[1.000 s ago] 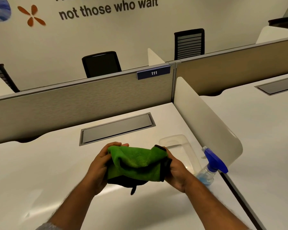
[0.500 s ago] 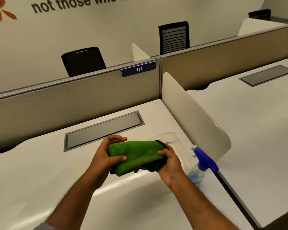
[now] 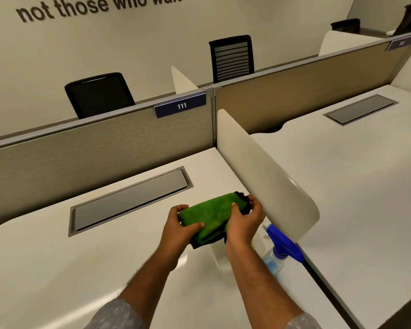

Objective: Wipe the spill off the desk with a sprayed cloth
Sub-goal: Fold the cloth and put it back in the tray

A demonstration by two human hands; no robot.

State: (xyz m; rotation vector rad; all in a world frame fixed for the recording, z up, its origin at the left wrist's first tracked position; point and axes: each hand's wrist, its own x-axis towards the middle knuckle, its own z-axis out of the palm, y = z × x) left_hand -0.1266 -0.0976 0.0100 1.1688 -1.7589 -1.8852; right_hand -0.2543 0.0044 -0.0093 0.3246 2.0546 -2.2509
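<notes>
Both hands — left hand (image 3: 179, 230) and right hand (image 3: 243, 223) — clamp the folded green cloth (image 3: 209, 216) above the desk (image 3: 57, 269), likely readying it for the spray bottle (image 3: 279, 251) — untouched beside the right wrist.

1. An open-plan office — white desks (image 3: 57, 269) in rows, split by beige partitions (image 3: 81, 150).
2. A numbered plate (image 3: 180, 105) reads 111.
3. Black mesh chairs (image 3: 231, 58) — wall lettering (image 3: 97, 7) behind.

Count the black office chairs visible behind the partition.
3: chair left of the 111 sign, slatted-back chair at centre, and a partly seen chair far right. Others may be hidden behind the partitions.
</notes>
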